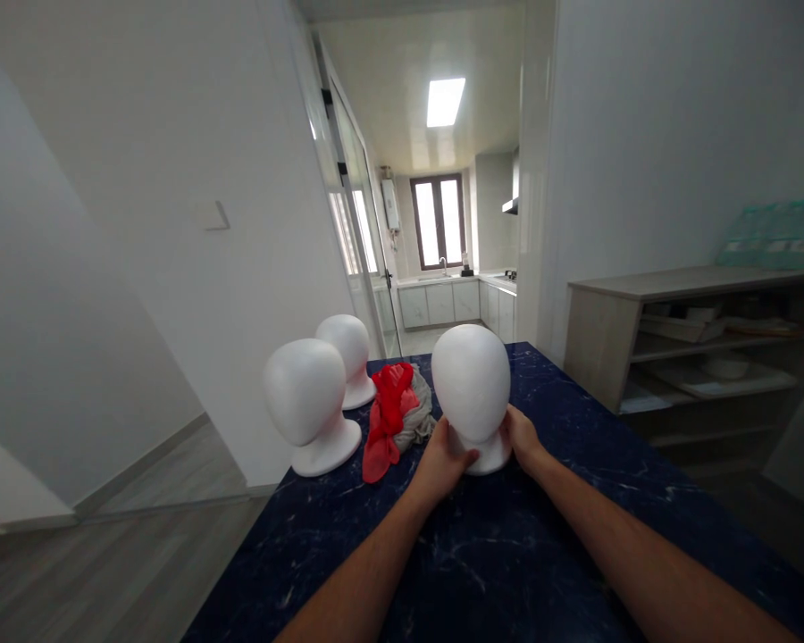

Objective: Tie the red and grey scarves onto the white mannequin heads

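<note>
A white foam mannequin head stands upright on the dark blue marbled table. My left hand grips its neck and base from the left, the thumb lying across the front of the base. On the other side, my right hand holds the neck, its fingertips hidden behind the head. Just left of my left hand lies a heap of cloth: a sheer red scarf beside a grey scarf.
Two more white mannequin heads stand at the table's left edge, one in front and one behind. Right of the table is a wooden shelf unit with trays inside and wrapped bottles on top. A doorway ahead opens into a kitchen.
</note>
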A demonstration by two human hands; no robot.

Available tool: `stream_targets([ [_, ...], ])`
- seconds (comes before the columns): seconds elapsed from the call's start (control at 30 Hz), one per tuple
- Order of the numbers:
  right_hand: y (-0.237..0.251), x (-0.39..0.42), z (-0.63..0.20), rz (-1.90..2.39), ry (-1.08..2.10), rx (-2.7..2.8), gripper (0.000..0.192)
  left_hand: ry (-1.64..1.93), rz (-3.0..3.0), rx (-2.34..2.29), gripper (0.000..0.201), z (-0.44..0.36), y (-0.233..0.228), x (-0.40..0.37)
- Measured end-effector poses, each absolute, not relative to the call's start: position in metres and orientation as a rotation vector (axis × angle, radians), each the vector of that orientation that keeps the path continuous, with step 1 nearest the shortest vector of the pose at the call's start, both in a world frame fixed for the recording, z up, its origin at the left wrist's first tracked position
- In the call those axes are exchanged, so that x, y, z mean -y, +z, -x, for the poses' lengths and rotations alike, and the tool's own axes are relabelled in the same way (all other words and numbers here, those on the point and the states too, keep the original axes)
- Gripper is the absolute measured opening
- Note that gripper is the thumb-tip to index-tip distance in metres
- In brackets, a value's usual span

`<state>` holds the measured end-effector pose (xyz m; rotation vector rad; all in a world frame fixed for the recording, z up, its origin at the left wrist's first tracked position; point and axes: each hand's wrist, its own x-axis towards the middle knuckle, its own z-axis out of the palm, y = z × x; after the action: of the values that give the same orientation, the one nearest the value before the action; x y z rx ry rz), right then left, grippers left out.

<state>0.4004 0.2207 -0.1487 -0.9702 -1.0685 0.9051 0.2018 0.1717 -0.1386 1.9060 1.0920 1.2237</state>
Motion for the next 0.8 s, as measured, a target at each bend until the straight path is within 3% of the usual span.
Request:
stream_targets([
  [0.23, -0.147, -0.226, -0.403, 0.900, 0.935, 0.949, 0.040, 1.191, -1.970, -1.141, 0.083, -0.193, -0.133, -0.175],
  [0.43, -0.150, -0.230, -0.404, 0.882, 0.930, 0.932, 0.035, 1.116, -2.127, -2.042, 0.020, -0.147, -0.113, -0.185],
  [0.53, -0.153, -0.234, -0.406, 0.883, 0.919, 0.940, 0.038, 1.011, -2.049, -2.337, 0.030, -0.125, -0.113, -0.192],
  [0.6, -0.154, -0.236, -0.407, 0.883, 0.907, 0.952, 0.039, 1.032, -1.990, -2.327, 0.030, -0.117, -0.118, -0.196],
  [0.8, -0.155, -0.237, -0.410, 0.889, 0.875, 1.014, 0.040, 1.400, -1.661, -2.064, 0.005, -0.109, -0.124, -0.204],
])
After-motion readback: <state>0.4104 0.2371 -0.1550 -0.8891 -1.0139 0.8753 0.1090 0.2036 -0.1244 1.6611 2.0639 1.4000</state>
